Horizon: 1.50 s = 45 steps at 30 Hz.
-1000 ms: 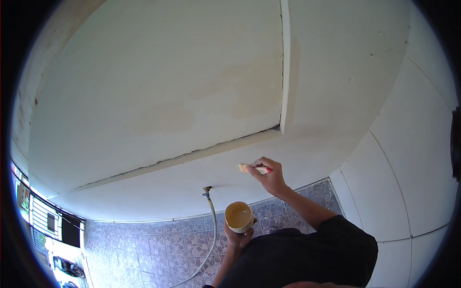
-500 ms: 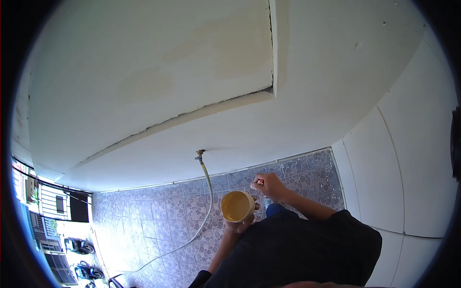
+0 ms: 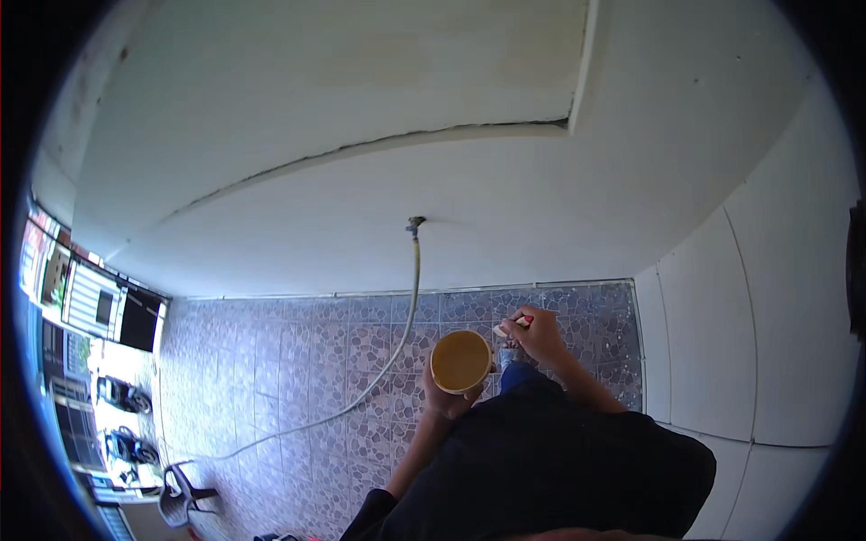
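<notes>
My left hand [image 3: 444, 398] is wrapped round a small pale tub [image 3: 492, 356], its open top facing up. A tan or yellowish inside shows in the tub; whether that is liquid I cannot tell. To the right of it, my right hand [image 3: 539, 339] is closed on a small paintbrush [image 3: 524, 321] with a red part and a pale tip. The brush is held apart from the tub, and the fingers hide much of it. Ahead of both hands rises a white wall [image 3: 514, 216].
A brass tap [image 3: 414, 224] juts from the wall, with a pale hose [image 3: 394, 362] running from it across the stone-patterned tiles [image 3: 298, 361]. White panels [image 3: 708, 334] stand on the right. At the far left are a dark chair [image 3: 179, 498], parked motorcycles [image 3: 124, 394] and a gate [image 3: 90, 298].
The view has shifted, so the wall and tap sit higher and the chair shows more. My right hand has turned and the brush shows more clearly. The tub stays in my left hand.
</notes>
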Each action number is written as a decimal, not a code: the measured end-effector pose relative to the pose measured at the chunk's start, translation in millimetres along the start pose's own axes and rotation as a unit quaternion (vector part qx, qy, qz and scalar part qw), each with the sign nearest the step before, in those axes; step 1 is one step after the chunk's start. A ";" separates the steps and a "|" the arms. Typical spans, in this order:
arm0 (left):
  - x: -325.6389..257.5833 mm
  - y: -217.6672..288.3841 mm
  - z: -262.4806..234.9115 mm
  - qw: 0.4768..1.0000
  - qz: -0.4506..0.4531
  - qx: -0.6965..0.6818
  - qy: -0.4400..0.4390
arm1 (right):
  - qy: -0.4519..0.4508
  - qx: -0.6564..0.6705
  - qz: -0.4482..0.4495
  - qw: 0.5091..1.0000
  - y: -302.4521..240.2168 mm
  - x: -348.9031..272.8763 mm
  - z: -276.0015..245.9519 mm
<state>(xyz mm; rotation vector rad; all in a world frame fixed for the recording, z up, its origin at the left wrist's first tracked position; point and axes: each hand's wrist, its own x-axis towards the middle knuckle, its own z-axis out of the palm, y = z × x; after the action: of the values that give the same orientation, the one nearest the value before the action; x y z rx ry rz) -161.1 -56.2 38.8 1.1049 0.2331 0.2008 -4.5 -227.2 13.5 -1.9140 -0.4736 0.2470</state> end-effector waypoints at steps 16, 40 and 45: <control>-173.9 24.2 -63.4 0.892 -0.011 -0.434 0.126 | -0.085 0.188 -0.108 0.973 -131.4 -101.3 116.2; -218.9 27.4 -104.8 0.858 0.114 -0.466 0.183 | -0.235 -0.071 -0.578 0.779 -240.5 -164.9 150.8; -212.1 39.6 -111.8 0.848 0.131 -0.464 0.220 | -0.255 -0.092 -0.594 0.757 -241.2 -145.1 169.9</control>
<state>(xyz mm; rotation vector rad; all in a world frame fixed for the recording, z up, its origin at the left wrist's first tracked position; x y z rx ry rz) -397.8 -1.4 44.6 0.0969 0.3409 0.7328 -250.8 -69.5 163.7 -1.3367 -2.0198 -0.1502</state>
